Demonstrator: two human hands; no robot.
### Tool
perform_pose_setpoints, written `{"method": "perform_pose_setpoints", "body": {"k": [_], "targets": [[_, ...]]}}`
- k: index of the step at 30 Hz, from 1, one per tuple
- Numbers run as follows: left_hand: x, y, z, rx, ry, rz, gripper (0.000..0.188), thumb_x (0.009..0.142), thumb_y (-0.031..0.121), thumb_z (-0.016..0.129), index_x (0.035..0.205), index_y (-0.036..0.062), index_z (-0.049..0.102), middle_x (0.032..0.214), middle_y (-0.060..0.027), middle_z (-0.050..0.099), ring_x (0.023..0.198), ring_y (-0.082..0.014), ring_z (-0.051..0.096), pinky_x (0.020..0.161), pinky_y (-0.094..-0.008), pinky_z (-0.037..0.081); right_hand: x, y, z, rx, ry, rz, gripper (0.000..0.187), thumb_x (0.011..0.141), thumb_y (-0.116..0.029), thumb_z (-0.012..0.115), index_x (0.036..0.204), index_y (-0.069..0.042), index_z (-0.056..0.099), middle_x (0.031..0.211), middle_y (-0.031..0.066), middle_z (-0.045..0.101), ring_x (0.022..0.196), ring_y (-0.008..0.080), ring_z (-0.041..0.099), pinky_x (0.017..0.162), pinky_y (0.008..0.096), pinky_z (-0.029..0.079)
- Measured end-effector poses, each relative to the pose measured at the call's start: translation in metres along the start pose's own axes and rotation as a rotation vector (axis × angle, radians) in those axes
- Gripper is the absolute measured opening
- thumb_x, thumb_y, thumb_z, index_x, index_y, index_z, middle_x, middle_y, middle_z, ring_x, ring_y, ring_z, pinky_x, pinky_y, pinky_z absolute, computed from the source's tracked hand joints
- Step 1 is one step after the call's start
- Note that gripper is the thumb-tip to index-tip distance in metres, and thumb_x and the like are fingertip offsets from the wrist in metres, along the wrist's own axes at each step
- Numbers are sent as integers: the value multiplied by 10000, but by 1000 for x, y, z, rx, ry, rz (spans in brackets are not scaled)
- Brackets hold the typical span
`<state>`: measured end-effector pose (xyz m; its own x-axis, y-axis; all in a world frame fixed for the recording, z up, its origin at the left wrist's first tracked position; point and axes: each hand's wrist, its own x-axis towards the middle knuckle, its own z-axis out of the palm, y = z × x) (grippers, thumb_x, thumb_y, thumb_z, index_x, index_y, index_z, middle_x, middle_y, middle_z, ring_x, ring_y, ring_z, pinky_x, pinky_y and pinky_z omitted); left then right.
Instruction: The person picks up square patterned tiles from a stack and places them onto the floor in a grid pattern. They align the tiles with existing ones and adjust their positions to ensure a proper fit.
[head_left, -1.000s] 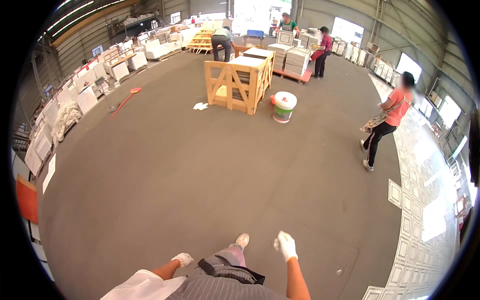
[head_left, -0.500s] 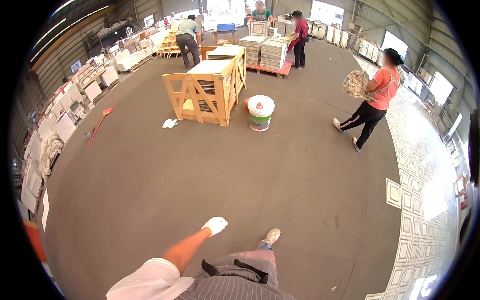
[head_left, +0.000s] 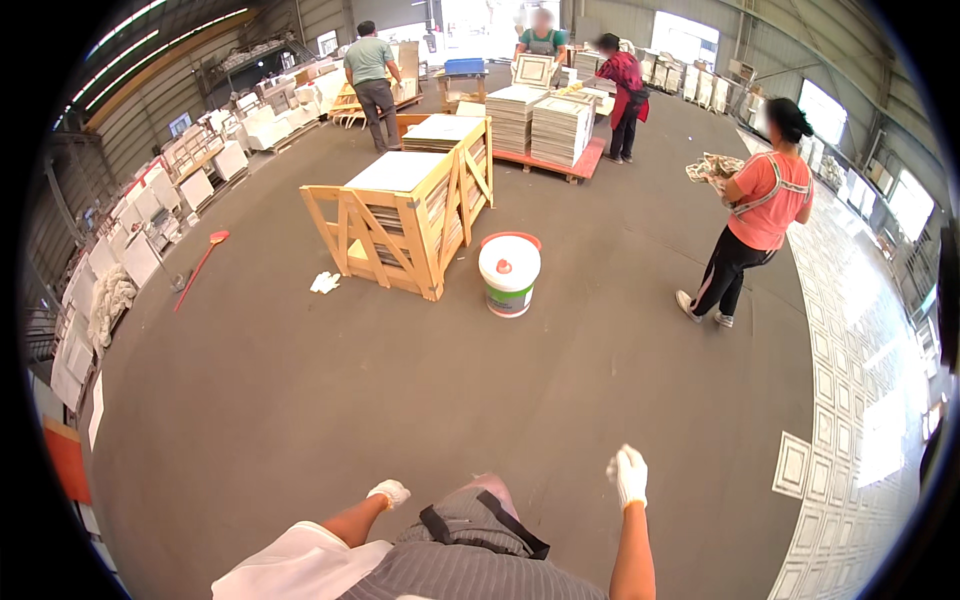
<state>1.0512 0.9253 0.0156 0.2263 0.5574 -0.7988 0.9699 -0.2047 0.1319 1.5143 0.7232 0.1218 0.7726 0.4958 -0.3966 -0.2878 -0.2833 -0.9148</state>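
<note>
Both of my hands wear white gloves and hang in the air over the grey floor [head_left: 400, 390]. My left hand [head_left: 390, 493] is at my side with its fingers curled in and nothing visible in it. My right hand [head_left: 628, 477] is raised in front of me on the right, its thumb apart from the fingers, slightly blurred and holding nothing I can see. Neither hand touches anything. The nearest thing ahead is a white bucket [head_left: 509, 275] with a green band, a red knob-like item on its lid and a red rim behind it.
Left of the bucket stands a wooden crate [head_left: 425, 245] of slabs, with white gloves [head_left: 325, 283] on the floor. Stacked tiles [head_left: 560, 133] sit on a red pallet [head_left: 587, 160]. A person [head_left: 765, 190] carries cloth at right, beside laid tiles [head_left: 825, 440]. Others work behind.
The crate and bucket appear nearer. My right hand has come into view, and my left hand has drawn back toward my body. The person at right has turned further away.
</note>
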Motion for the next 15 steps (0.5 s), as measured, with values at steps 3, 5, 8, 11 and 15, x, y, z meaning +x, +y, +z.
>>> {"method": "perform_pose_setpoints", "body": {"k": [3, 5, 8, 11, 15], "targets": [[84, -3, -7, 198, -44, 131, 438, 803, 314, 440, 1080, 53, 657, 1164, -177, 611, 1133, -347, 552, 942, -422, 437, 72, -80, 63, 6, -178, -81, 357, 922, -165, 531, 1249, -21, 526, 835, 57, 622, 633, 102, 581, 539, 232, 483], [115, 73, -47, 76, -91, 29, 423, 795, 307, 449, 1048, 45, 664, 1159, -170, 619, 1115, -333, 568, 916, -417, 448, 125, -87, 72, -44, -172, -79, 356, 922, -171, 535, 1238, -7, 526, 835, 62, 627, 645, 110, 590, 551, 234, 490], [174, 144, -121, 86, -85, 83, 418, 791, 308, 452, 1025, 39, 670, 1109, -180, 638, 1068, -342, 593, 893, -418, 459, 191, -73, 79, -114, -191, -12, 334, 908, -173, 530, 1185, 12, 559, 707, 36, 594, 569, 111, 547, 516, 257, 468], [269, 191, -183, 200, 70, 297, 404, 819, 311, 428, 979, 41, 682, 1055, -199, 645, 1033, -362, 600, 889, -439, 467, 254, 40, 25, -877, -331, -243, 154, 782, -173, 583, 862, -41, 582, 745, 117, 613, 694, 268, 596, 622, 394, 501], [303, 333, -324, -6, 173, 342, 450, 862, 397, 428, 1049, 51, 648, 1126, -183, 620, 1071, -360, 573, 915, -441, 451, 286, 65, -9, -1239, -353, -45, 110, 727, -183, 605, 737, -74, 598, 786, 157, 638, 766, 335, 633, 678, 452, 521]]}}
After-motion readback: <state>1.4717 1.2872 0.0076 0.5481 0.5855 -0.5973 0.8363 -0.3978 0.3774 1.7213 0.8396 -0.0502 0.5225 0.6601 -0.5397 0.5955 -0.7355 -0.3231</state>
